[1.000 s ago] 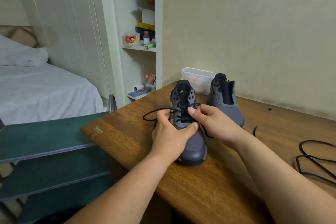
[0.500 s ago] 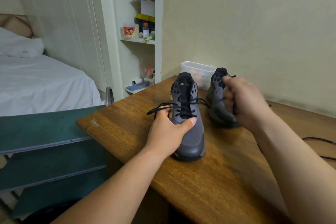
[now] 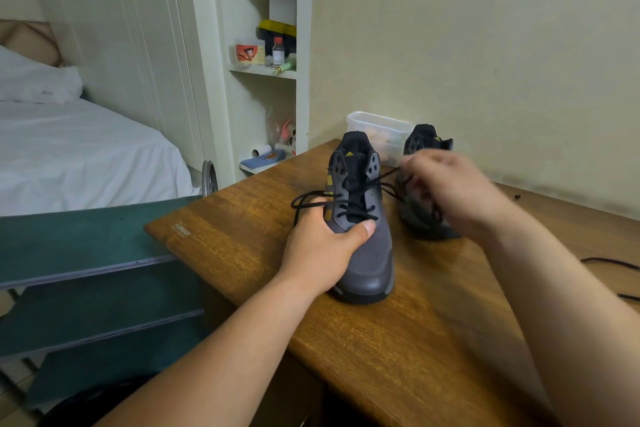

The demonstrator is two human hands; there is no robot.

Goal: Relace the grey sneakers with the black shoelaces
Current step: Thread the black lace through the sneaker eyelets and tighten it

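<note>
You are looking down at a brown wooden table (image 3: pixel 433 340). A grey fabric sneaker with a black tongue (image 3: pixel 367 263) stands upright on it, toe toward you. A small yellow Adidas logo (image 3: pixel 349 153) sits high on the tongue, and yellow stripes mark the shoe's left side. A pale stamp (image 3: pixel 181 229) near the table's corner is too small to read.

A thin black shoelace (image 3: pixel 362 215) crosses the lower eyelets in a few rows, and the eyelets above show as open holes. One end of it loops out to the shoe's left, just above your left hand (image 3: pixel 322 250). That hand clasps the sneaker's forefoot from the left, with the thumb lying across the top just below the lowest lace row.

Your right hand (image 3: pixel 453 194) is blurred. It is raised to the right of the shoe's collar with its fingers curled. The lace's other end runs up into its fingertips, so it appears to pinch the lace.

A second grey sneaker (image 3: pixel 427 142) stands partly hidden behind that hand, beside a clear plastic tub (image 3: pixel 374 125). Another black shoelace (image 3: pixel 609 262) lies loose near the table's right edge, well apart from both hands.
</note>
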